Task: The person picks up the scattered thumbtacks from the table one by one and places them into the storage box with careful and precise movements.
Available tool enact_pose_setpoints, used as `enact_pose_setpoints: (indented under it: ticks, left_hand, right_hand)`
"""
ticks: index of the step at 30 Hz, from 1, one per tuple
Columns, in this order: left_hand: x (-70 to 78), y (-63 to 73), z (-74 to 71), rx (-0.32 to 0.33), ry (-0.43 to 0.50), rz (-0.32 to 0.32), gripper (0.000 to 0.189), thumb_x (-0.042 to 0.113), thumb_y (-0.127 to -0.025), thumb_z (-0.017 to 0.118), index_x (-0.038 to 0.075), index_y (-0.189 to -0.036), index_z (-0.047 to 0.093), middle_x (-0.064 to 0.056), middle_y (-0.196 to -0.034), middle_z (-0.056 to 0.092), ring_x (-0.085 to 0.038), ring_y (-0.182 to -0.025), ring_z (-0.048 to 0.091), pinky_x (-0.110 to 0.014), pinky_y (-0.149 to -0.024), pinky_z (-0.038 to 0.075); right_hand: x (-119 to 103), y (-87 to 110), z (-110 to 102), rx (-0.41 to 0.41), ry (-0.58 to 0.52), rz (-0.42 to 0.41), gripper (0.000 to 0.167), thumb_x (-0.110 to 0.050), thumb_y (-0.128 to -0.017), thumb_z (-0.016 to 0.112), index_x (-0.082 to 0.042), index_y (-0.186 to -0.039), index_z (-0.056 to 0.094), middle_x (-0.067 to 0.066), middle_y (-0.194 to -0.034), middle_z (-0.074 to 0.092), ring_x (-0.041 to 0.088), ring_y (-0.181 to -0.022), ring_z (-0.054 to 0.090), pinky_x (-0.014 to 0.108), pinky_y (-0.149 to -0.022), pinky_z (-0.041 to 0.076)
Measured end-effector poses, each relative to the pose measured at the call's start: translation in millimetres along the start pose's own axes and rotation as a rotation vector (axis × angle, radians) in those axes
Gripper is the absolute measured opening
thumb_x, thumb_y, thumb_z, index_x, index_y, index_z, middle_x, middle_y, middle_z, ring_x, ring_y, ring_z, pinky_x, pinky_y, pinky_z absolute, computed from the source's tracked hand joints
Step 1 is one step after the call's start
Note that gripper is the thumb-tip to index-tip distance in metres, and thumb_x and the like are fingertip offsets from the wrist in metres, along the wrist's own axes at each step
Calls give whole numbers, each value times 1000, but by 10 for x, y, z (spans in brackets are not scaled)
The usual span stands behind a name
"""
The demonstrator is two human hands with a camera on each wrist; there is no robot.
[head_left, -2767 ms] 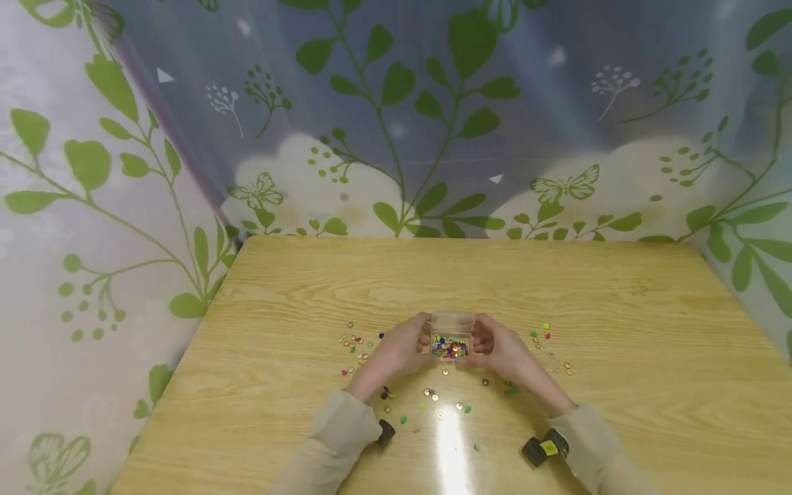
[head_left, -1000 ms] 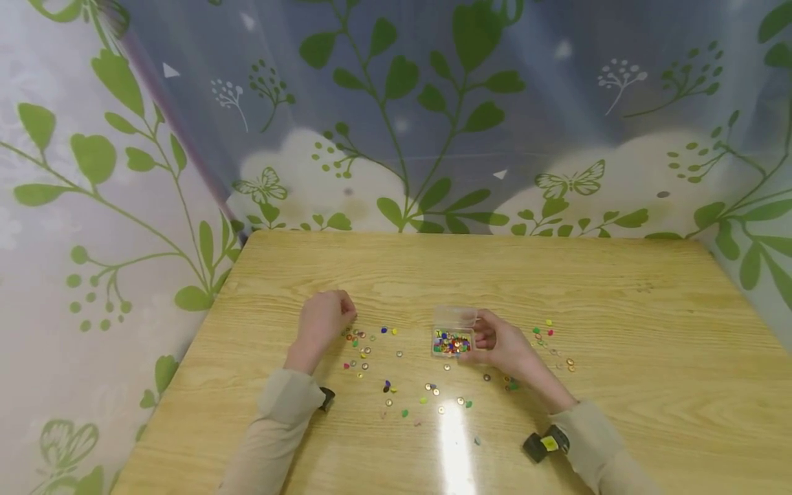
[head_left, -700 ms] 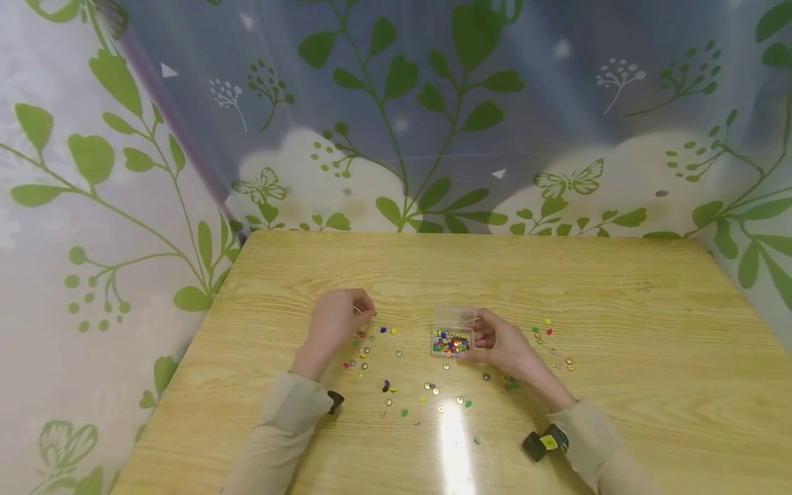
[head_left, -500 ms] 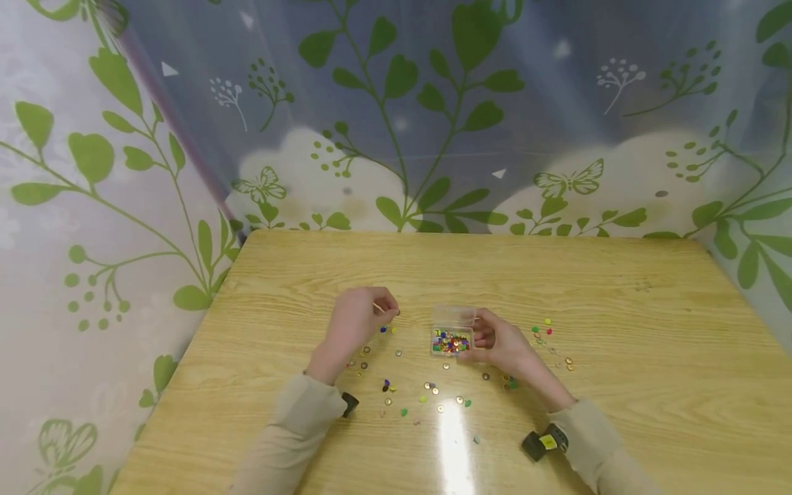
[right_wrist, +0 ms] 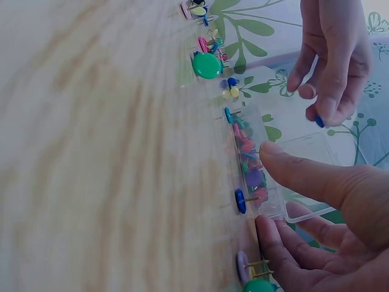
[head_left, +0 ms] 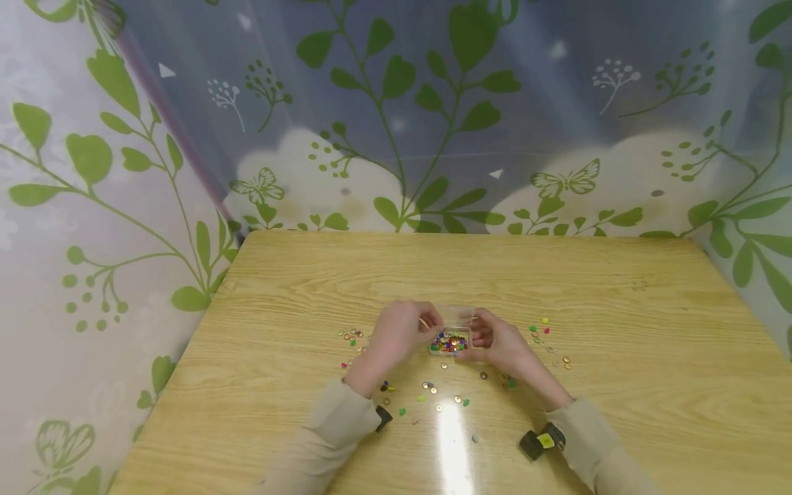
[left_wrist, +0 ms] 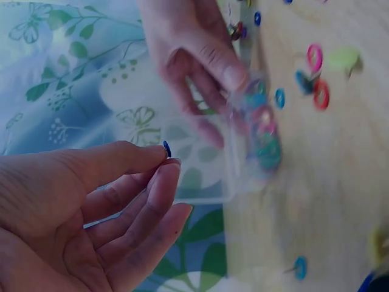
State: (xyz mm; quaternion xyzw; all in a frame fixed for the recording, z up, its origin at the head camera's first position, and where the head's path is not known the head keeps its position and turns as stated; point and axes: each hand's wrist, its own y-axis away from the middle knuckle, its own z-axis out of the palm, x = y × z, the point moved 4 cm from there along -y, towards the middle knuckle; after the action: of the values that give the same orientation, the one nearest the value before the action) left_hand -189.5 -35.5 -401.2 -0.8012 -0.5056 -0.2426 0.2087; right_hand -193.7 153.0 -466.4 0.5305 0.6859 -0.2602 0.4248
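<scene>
Left hand (head_left: 399,335) pinches one blue tack (left_wrist: 168,149) beside one clear box (head_left: 447,353), which sits on the bench (head_left: 309,289); right hand (head_left: 504,349) grips box's side. Weak pinch could drop tack; a nudge could tip box. Hands: two. Raised lid (head_left: 458,316): one. Loose tacks (head_left: 458,399): dozens, uncountable.

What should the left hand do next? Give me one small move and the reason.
It should probably lower the thumbtack into the box and let go. The left hand pinches it close to the box, the lid is open, other thumbtacks lie inside, and the right hand holds the box.
</scene>
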Motion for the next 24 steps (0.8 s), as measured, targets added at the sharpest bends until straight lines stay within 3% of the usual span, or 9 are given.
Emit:
enact_pose_setpoints:
  ticks: [8,14,19,24]
  left_hand:
    - [-19,-2,149,-12,-16,11,3,14,-91,76,14,-93,79,0,-90,77,-11,-76,71,-16,-62,51]
    - [-50,10,149,0,-22,14,6,16,-93,75,13,-96,78,-1,-91,77,-12,-75,70,-18,-63,52]
    - [-103,37,69,-1,-25,-21,7,17,-96,71,13,-99,77,0,-94,76,-13,-79,70,-22,-67,54]
    - [-230,66,-119,57,-42,-74,7,18,-96,71,14,-99,76,0,-95,76,-14,-80,70,-25,-70,56]
  right_hand:
    - [-11,8,-4,-2,14,-11,69,-17,-77,89,-5,-136,54,17,-122,65,22,-96,61,36,-85,55]
    - [-12,12,1,0,24,-14,70,-17,-77,90,-5,-135,55,16,-120,66,22,-95,61,35,-84,54]
    - [-14,10,-3,2,29,-8,69,-17,-76,90,-6,-134,55,15,-117,66,21,-93,62,35,-82,54]
    - [-18,14,3,2,20,0,68,-15,-76,90,-6,-134,55,15,-117,65,22,-94,61,36,-83,54]
